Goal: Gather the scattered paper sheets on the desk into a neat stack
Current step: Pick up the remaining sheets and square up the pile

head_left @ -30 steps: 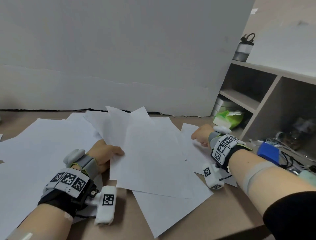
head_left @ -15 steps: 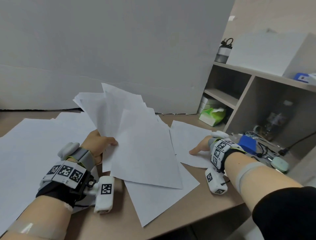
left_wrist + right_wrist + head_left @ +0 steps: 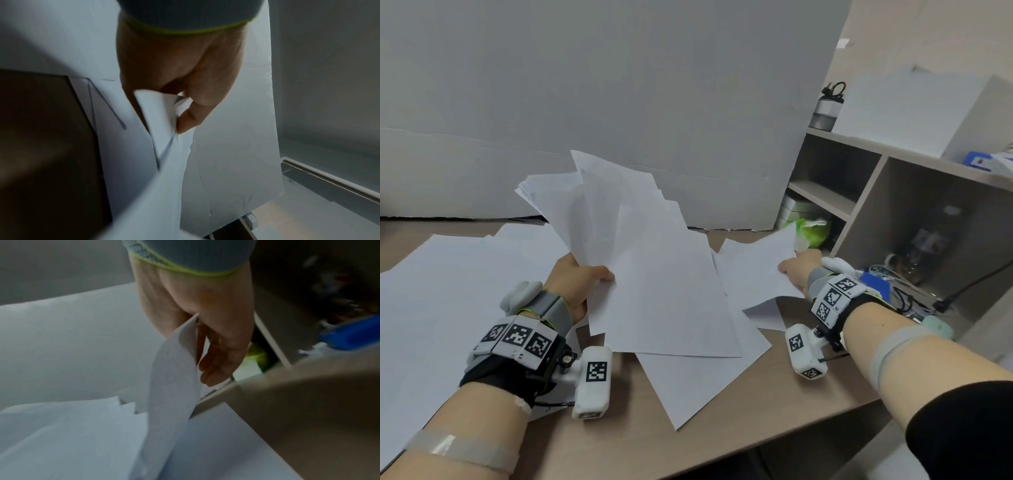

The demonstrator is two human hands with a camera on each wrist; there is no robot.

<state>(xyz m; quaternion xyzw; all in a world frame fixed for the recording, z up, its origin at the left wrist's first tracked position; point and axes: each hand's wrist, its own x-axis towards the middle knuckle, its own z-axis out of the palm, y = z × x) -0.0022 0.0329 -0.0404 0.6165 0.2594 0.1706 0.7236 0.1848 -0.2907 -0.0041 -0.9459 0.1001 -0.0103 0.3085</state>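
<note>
While a fanned bundle of thin white paper sheets (image 3: 640,274) is pinched by the left hand (image 3: 571,284), a single limp sheet (image 3: 753,274), right of the bundle, is gripped at its edge by the right hand (image 3: 799,270); slippage is judged likely.

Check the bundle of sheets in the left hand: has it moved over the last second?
Yes. The left hand has raised its bundle of sheets off the desk; their tops now overlap the grey backboard.
</note>
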